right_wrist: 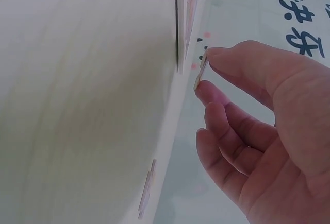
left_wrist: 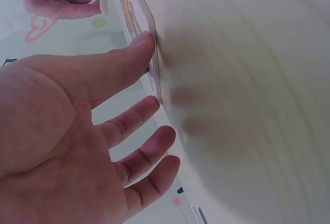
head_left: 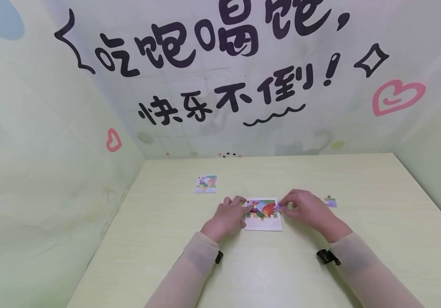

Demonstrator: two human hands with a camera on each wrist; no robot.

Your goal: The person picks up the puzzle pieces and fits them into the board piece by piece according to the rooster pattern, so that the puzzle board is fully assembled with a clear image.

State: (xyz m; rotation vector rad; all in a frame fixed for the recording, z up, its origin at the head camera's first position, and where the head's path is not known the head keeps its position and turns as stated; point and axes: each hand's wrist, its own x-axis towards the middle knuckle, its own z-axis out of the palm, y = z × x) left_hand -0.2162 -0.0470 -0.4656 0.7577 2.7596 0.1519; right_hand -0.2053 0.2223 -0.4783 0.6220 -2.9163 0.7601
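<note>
A white puzzle tray (head_left: 263, 225) lies on the table, with joined jigsaw pieces (head_left: 268, 209) showing a colourful rooster across its upper part. Its lower strip is bare white. My left hand (head_left: 227, 216) rests at the tray's left side, fingers extended and loosely spread. In the left wrist view, the thumb (left_wrist: 131, 62) touches the tray's edge. Between thumb and fingertips, my right hand (head_left: 305, 208) pinches a small purplish puzzle piece (head_left: 280, 207) at the tray's right rim. The right wrist view shows this puzzle piece (right_wrist: 201, 70) edge-on, its face hidden.
One loose puzzle piece (head_left: 330, 202) lies on the table beyond my right hand. A small rooster picture card (head_left: 206, 184) lies further back on the left. Behind the table (head_left: 166, 196) hangs a pale printed cloth (head_left: 205, 141) with dark lettering.
</note>
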